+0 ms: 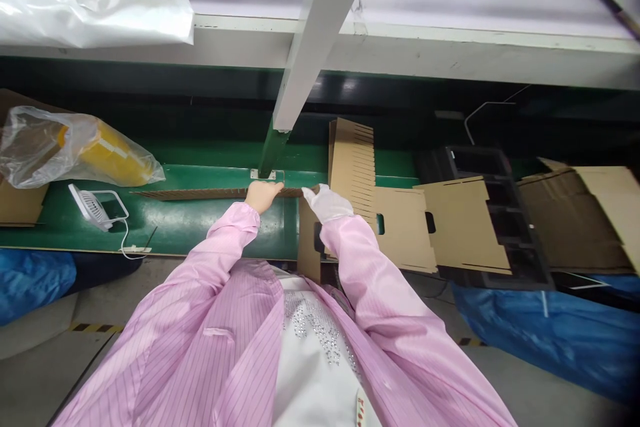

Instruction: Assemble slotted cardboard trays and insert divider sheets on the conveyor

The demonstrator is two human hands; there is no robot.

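Observation:
A long brown cardboard sheet [215, 193] stands nearly edge-on in front of me. My left hand [264, 196], bare, is closed over its upper edge near the middle. At its right end my right hand [327, 203], in a white glove, pinches the edge, the fingertips partly hidden. Below the right hand hangs a cardboard panel [309, 240] with a dark hand hole; whether it belongs to the same sheet I cannot tell. Just right of that hand lie slotted cardboard pieces [353, 163] and flat cardboard sheets [405, 227] with hand holes.
A green bench [200, 230] runs across, with a white post [315, 40] rising from it. To the left are a small white fan [93, 207] and a bagged yellow item [113, 153]. Black bins [507, 213] stand right. Plastic bags [100, 0] lie on the shelf above.

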